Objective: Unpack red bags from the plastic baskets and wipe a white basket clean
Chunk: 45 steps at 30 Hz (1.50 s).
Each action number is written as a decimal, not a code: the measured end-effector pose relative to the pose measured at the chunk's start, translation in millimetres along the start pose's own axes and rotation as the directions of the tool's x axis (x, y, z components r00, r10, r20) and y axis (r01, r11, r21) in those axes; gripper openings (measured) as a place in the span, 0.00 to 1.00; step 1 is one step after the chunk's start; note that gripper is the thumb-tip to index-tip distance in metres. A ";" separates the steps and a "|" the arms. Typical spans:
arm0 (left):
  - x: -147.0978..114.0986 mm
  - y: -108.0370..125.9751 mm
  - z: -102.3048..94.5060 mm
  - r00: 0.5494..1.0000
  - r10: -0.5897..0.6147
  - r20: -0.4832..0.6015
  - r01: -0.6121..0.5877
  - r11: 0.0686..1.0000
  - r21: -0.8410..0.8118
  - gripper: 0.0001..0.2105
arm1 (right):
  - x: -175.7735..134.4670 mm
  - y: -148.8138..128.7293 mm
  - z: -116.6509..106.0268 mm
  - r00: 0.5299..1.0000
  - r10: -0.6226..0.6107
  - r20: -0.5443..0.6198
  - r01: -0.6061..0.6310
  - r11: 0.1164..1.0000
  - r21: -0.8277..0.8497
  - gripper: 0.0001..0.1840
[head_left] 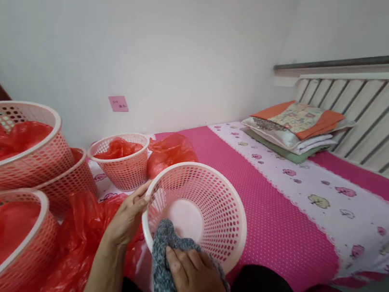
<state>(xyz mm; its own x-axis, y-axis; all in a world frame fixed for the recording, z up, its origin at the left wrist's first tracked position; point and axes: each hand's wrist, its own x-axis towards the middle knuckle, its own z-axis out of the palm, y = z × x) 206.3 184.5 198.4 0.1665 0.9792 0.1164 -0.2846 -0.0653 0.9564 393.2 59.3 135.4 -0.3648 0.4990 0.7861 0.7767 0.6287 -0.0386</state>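
A pale pink plastic basket (233,200) with lattice walls and a solid round base is tilted towards me over the bed's near edge. My left hand (128,216) grips its rim on the left, thumb near the top edge. My right hand (193,277) is closed over a fuzzy grey speckled cloth (164,253), which it presses against the basket's near rim. Part of the cloth hangs inside the basket and part drapes down outside. My right palm and the cloth's underside are hidden.
Several pink baskets (123,169) holding red plastic bags stand to the left. Another red bag (175,150) lies behind my basket. The bed (245,197) has a pink and white cover, folded bedding (292,126) and a slatted headboard (374,119). A pink note (118,103) is on the wall.
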 end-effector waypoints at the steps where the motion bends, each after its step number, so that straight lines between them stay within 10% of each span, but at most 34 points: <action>1: 0.4 -0.4 -1.1 1.000 0.016 -0.011 -0.016 1.000 0.004 0.32 | 7.9 -1.3 1.1 1.000 0.012 0.012 -0.012 1.000 0.004 0.23; 11: 7.6 -4.4 -19.8 0.986 0.068 -0.153 -0.051 0.992 0.114 0.31 | 31.8 -40.4 48.3 0.992 -0.058 -0.112 0.053 0.998 -0.046 0.25; 27: 9.7 4.3 -27.0 0.982 0.064 -0.177 -0.045 0.993 0.108 0.31 | -14.8 23.0 6.6 0.990 -0.114 -0.079 0.124 0.983 0.136 0.18; 45: 9.9 -4.8 -31.3 0.977 0.118 -0.179 -0.087 0.981 0.172 0.27 | -6.9 4.7 29.8 0.992 -0.101 -0.082 0.099 0.995 -0.029 0.11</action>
<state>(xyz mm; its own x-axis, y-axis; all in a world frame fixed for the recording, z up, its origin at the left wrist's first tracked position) 179.7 200.5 186.6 -0.0405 0.9831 0.1785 -0.1312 -0.1823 0.9744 384.0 76.5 111.4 -0.3981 0.3825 0.8338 0.7513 0.6575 0.0570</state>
